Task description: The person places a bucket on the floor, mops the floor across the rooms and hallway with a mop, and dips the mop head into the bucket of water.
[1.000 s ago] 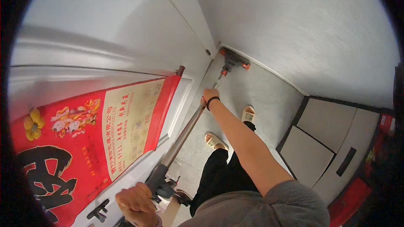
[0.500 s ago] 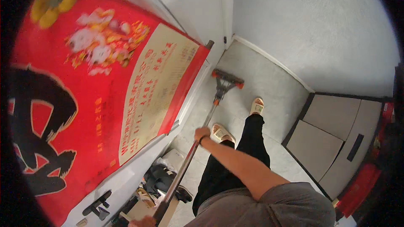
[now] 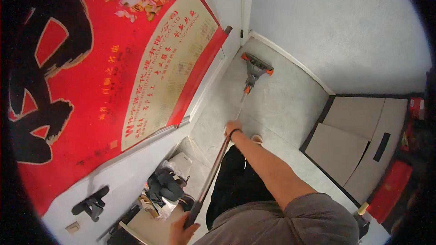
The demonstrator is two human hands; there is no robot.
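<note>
A floor mop (image 3: 258, 65) with a grey head and orange ends lies against the pale tiles near the far wall. Its long metal pole runs back toward me on a slant. Partway down the pole, my right hand (image 3: 232, 127) is wrapped round it, with a dark band on the wrist. At the dark grip by the lower edge, my left hand (image 3: 182, 232) closes round the pole's upper end, partly cut off by the picture's rim. One light slipper (image 3: 257, 139) peeks out past my dark trousers.
A red hanging banner (image 3: 104, 81) covers the door at left. Below it, shoes and bags (image 3: 167, 186) crowd a low shelf beside a wall hook (image 3: 92, 203). A beige cabinet (image 3: 347, 131) with dark edges stands at right, near a red box (image 3: 389, 190). White skirting (image 3: 290, 59) borders the far wall.
The mop head has moved farther out and slightly right. Both hands have moved forward and to the right with the pole. The slippers are now mostly hidden, and the view has shifted.
</note>
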